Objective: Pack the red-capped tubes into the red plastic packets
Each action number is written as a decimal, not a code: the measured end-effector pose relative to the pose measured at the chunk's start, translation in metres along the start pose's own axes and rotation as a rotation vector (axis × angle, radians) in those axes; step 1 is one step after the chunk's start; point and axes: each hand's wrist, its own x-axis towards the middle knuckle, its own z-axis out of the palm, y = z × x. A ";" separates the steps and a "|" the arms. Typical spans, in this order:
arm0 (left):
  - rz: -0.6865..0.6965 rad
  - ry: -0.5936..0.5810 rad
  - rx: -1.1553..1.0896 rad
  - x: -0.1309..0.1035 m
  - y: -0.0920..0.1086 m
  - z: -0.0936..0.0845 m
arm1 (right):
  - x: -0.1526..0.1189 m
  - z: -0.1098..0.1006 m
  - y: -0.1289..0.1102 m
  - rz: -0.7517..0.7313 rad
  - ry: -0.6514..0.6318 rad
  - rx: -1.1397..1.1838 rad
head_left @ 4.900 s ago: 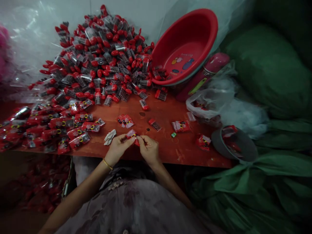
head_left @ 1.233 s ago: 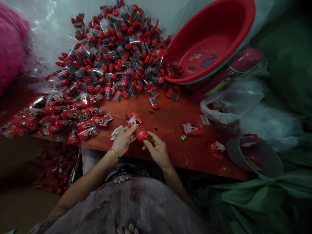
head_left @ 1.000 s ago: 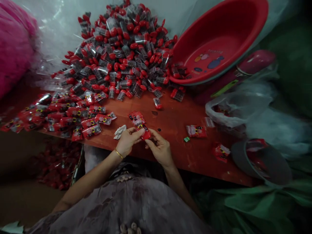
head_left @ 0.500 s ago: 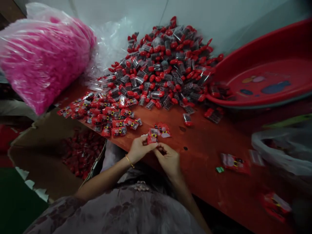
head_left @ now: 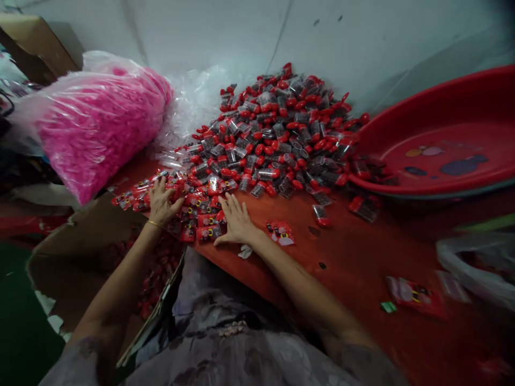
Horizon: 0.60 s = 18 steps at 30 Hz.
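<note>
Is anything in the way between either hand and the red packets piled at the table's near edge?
Nothing visible: the left hand is spread over the red packets, and the right hand is at their right side. The crumpled white scrap lies beside its wrist, not between.

1 pale wall (head_left: pixel 225 32) behind 1 reddish table (head_left: pixel 346 268).

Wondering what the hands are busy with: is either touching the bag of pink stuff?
No, left hand and right hand are at the red packets, apart from the pink bag.
</note>
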 end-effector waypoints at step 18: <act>-0.106 -0.329 -0.064 -0.089 -0.148 -0.061 | 0.057 0.083 -0.126 -0.302 0.108 -0.031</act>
